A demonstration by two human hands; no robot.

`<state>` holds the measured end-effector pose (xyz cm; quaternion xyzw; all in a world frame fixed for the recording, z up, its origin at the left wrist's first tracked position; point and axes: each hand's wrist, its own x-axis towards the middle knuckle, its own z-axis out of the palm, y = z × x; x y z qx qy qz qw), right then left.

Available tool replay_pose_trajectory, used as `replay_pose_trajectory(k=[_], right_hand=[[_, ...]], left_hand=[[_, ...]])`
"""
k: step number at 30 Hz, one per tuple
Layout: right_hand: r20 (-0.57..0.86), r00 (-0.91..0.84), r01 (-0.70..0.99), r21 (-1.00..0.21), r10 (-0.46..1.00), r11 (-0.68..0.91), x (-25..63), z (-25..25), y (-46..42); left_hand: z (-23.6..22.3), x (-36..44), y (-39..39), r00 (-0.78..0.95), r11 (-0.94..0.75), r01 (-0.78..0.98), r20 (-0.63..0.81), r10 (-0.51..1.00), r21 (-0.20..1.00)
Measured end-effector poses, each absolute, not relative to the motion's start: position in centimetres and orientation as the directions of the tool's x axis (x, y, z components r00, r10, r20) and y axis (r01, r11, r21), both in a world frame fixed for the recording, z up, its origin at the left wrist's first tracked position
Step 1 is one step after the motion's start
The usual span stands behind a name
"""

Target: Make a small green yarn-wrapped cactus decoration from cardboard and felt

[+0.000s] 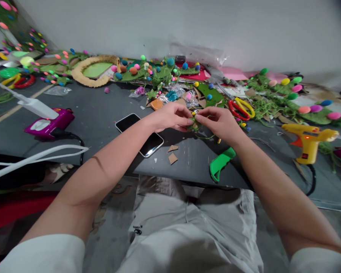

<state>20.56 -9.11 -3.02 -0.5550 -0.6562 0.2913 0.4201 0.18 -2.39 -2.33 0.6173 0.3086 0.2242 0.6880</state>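
Observation:
A small green craft piece [193, 124] with tiny yellow pom-poms sits between my two hands above the dark table. My left hand [173, 116] pinches it from the left, fingers bent inward. From the right, the thumb and fingertips of my right hand [220, 122] close on its other edge. Green yarn trails from the piece under my right hand. Below my left forearm lies a phone [153, 146], partly covered by the arm. Cardboard scraps [173, 158] and a green plastic-handled tool [221, 165] lie nearer the table's front edge.
A yellow glue gun [309, 140] stands at right, its cord running off the front. Red-and-yellow scissors [241, 109] lie beyond my right hand. Pom-pom-covered green pieces [165, 74], a tan ring [95, 81] and plastic bags line the back. A purple device [52, 123] sits left.

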Motion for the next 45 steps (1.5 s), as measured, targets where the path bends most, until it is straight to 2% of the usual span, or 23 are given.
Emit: replay_pose_trajectory(k=[19, 27, 34, 45], right_hand=[[0.278, -0.057, 0.588, -0.767, 0.959, 0.257, 20.01, -2.93, -9.45], [0.271, -0.053, 0.548, -0.797, 0.961, 0.255, 20.1, -2.75, -9.34], [0.191, -0.074, 0.465, -0.862, 0.979, 0.203, 20.23, -2.78, -9.33], [0.208, -0.081, 0.468, -0.856, 0.975, 0.222, 20.1, -3.11, -9.27]], left_hand=[[-2.38, 0.0, -2.22, 0.749, 0.132, 0.117, -0.175, 0.64, 0.984], [-1.95, 0.19, -2.63, 0.71, 0.174, 0.108, -0.199, 0.676, 0.979], [-1.8, 0.17, -2.65, 0.7, 0.19, 0.111, -0.213, 0.681, 0.975], [-2.1, 0.28, -2.6, 0.685, 0.082, 0.174, -0.18, 0.706, 0.981]])
